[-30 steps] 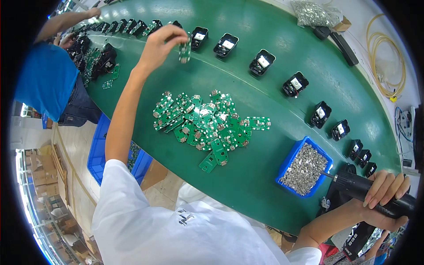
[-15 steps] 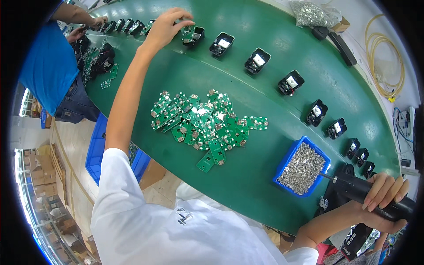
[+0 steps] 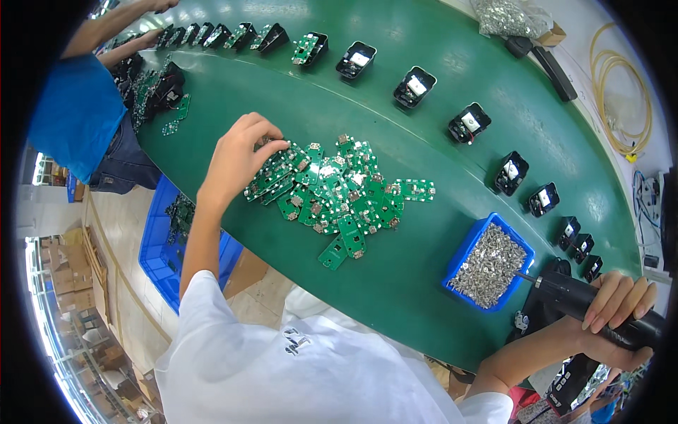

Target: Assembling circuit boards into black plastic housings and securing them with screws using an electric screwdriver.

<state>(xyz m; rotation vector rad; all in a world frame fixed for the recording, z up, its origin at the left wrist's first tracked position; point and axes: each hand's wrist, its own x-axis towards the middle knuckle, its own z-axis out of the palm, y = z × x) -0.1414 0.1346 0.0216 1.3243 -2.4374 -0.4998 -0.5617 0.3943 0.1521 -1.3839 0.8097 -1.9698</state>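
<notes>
Our left hand (image 3: 236, 159) rests fingers curled on the near-left edge of the heap of small green circuit boards (image 3: 332, 187) mid-counter – pinching at one, it seems – while our right hand (image 3: 614, 318) stays wrapped around the black electric screwdriver (image 3: 586, 304), its tip poised over the blue tray of silver screws (image 3: 489, 263).

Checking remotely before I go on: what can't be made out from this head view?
- Left hand fingertips: buried in the green circuit board pile; whether a board is gripped is unclear.
- Black screwdriver: rear lost in the dark rim; bit too small.
- Far black housings: too small, bent by fisheye.
</notes>
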